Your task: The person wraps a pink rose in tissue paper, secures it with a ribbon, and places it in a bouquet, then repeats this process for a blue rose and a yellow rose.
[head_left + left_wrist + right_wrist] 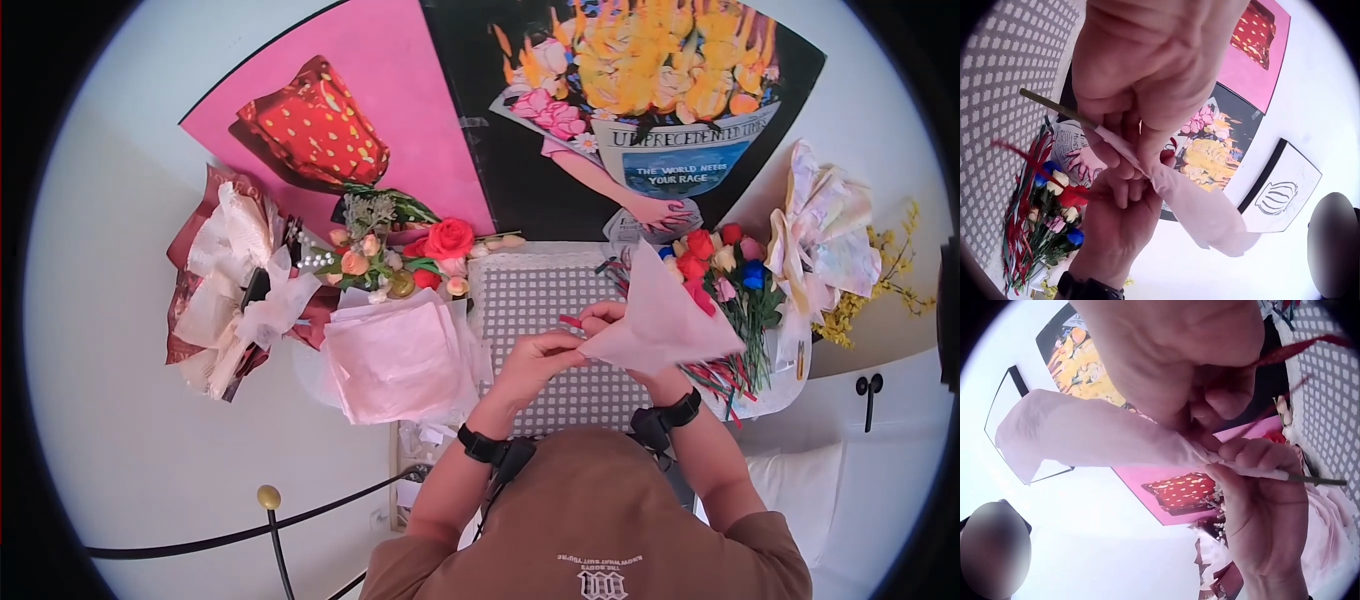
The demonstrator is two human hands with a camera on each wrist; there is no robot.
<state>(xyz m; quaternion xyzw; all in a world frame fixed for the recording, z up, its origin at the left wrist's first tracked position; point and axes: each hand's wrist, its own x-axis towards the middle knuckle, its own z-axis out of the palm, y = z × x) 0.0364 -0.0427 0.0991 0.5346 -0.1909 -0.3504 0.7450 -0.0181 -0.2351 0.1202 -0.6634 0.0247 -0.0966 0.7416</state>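
A single stem wrapped in pale pink paper (668,315) is held between both hands, the paper flaring into a wide cone at its top. My left hand (540,362) pinches the gathered paper low on the stem, seen plainly in the right wrist view. Below that grip the green stem (1054,105) pokes out bare. My right hand (1191,362) is curled at the paper's narrow neck and grips a thin red ribbon (1300,350), whose loose ends trail toward the table. Whatever bloom is inside the cone is hidden by the paper.
A stack of pink paper sheets (395,355) lies left on the checked tabletop (540,285), with mixed flowers (400,255) behind. Colourful roses (715,255) and ribbons (722,385) lie right. Wrapping paper bunches (230,290) stand far left, and more (815,240) far right.
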